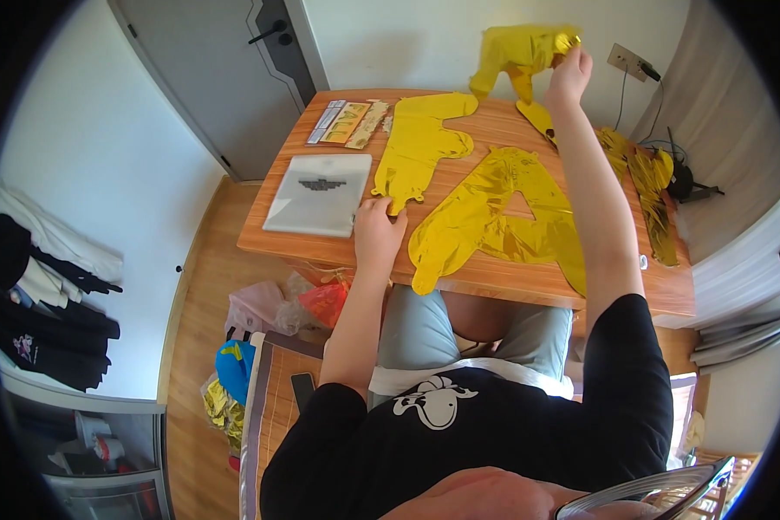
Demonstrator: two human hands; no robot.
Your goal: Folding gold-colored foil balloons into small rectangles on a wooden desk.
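Note:
Flat, deflated yellow foil balloons in letter shapes lie on the wooden table. At the near end of the left foil balloon [420, 143], my left hand [379, 230] has its fingers closed on the tip. My right hand [570, 76] is raised over the table's far right part, pinching another foil balloon [516, 56] by its right end. That one hangs limp and slightly blurred, its lower edge near the far table edge. Between my arms rests a larger, crinkled foil balloon [472, 204] with a triangular hole. My right forearm passes over its right side.
The wooden table [269, 245] also bears a translucent plastic case [316, 195] and flat printed packets [347, 124] at left. More yellow foil [654, 204] lies at the right, beside a black stand [685, 182] and cables. Plastic bags [264, 308] and a phone [303, 392] are lower left.

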